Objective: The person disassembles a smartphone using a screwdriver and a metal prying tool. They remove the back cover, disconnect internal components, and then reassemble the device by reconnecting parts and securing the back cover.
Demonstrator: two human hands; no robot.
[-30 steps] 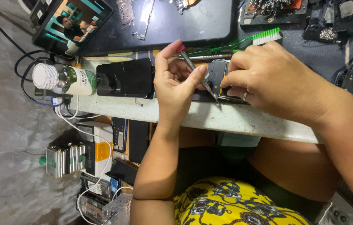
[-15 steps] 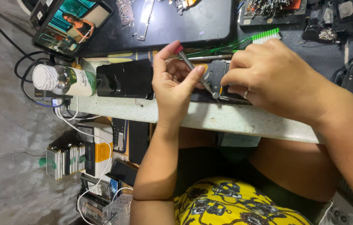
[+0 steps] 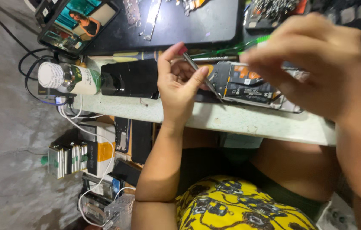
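Note:
My left hand (image 3: 177,87) pinches slim metal tweezers (image 3: 202,76) between thumb and fingers. Their tip points down to the left edge of an opened phone (image 3: 248,87), which lies on the pale table edge (image 3: 253,123) with its boards and orange parts exposed. My right hand (image 3: 317,64) is blurred and raised just above the phone's right half. Its fingers are curled with the tips close together, and I cannot see whether anything is in them. A green toothbrush (image 3: 231,47) lies just behind the phone.
A black device (image 3: 129,79) and a white-capped green bottle (image 3: 71,79) lie to the left. A phone playing video (image 3: 76,23) stands at the back left beside a dark work mat (image 3: 206,21). Boxes, cables and parts (image 3: 67,157) crowd under the table.
My right hand has lifted off the opened phone and come toward the camera, uncovering the board. My left hand still holds the tweezers at the phone's left edge.

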